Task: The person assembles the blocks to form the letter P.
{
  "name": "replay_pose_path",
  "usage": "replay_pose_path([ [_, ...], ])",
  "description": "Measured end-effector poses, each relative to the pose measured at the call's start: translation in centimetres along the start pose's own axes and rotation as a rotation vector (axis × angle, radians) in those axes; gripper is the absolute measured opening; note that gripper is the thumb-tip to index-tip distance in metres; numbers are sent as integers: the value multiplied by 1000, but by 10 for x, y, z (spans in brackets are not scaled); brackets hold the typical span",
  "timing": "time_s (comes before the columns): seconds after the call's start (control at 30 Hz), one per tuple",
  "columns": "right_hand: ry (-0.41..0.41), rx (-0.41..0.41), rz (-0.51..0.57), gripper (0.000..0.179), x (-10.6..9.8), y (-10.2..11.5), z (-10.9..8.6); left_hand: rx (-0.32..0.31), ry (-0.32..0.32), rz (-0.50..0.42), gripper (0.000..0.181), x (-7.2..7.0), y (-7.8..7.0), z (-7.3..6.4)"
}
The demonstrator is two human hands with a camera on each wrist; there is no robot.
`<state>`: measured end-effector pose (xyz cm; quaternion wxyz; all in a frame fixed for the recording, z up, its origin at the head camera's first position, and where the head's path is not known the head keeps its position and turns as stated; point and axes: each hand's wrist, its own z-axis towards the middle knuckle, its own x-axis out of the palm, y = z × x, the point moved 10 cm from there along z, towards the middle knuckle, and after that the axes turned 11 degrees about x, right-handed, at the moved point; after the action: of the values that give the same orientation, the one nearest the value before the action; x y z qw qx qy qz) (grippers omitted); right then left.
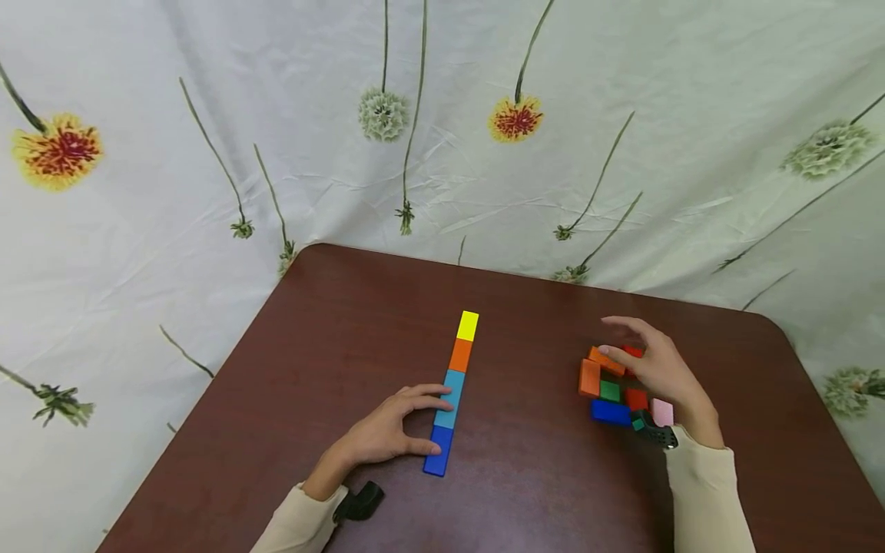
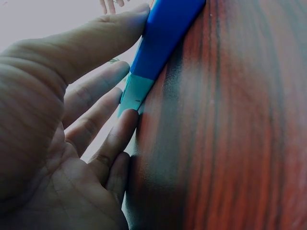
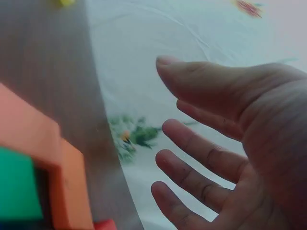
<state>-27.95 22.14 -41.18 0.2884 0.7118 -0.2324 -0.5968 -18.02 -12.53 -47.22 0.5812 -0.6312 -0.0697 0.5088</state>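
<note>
A straight row of blocks lies on the table, running from a yellow block (image 1: 467,326) at the far end through an orange block (image 1: 460,355) and a light blue stretch (image 1: 445,418) to a dark blue block (image 1: 436,459) nearest me. My left hand (image 1: 387,430) rests along the row's left side, its thumb touching the dark blue block and its fingertips at the light blue part. On the right, my right hand (image 1: 664,369) hovers with fingers spread over a loose group of blocks, holding nothing. Beneath its thumb and fingers lies an orange block (image 1: 600,359).
The group also has a second orange block (image 1: 589,379), a green block (image 1: 610,391), a blue block (image 1: 610,412), red blocks (image 1: 636,399) and a pink block (image 1: 662,412). A flower-print cloth (image 1: 311,153) hangs behind the brown table (image 1: 525,476).
</note>
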Motion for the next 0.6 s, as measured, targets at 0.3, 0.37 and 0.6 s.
replay_pose_path([
  [0.3, 19, 17, -50, 53, -16, -27, -10, -3, 3, -6, 52, 2, 2, -1],
  [0.37, 28, 18, -64, 50, -16, -33, -10, -3, 3, -7, 52, 2, 2, -1],
  [0.6, 44, 31, -101, 44, -10, -48, -4, 5, -3, -2, 52, 1, 0, 0],
])
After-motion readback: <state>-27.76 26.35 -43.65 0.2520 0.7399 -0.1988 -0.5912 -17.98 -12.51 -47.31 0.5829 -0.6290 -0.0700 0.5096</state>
